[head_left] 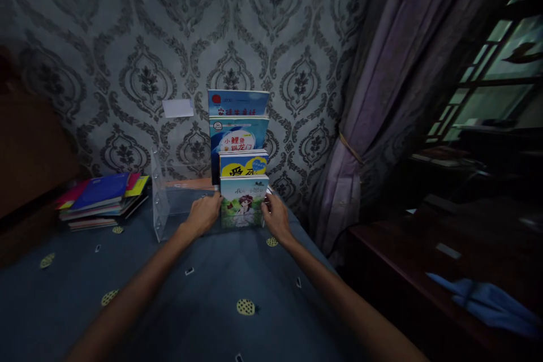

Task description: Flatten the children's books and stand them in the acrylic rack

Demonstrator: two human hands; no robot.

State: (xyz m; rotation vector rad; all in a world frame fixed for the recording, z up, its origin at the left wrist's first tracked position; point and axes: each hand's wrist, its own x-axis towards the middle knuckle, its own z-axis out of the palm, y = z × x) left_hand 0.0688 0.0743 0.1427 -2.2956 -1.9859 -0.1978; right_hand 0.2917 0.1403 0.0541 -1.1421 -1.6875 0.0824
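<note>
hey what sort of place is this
Probably a room in a home, judging by the grey damask-patterned wallpaper, the long purple fabric curtain tied back, and the blue cloth printed with yellow fruit-like shapes.

Left hand [204, 212] on one edge, right hand [276, 216] on the other, and the green picture book [244, 216] stands between them at the clear rack [159, 203]! Three more books [238, 130] climb in tiers behind, a colourful stack [99, 195] lies off left, purple curtain [369, 96] tied at right.
</note>
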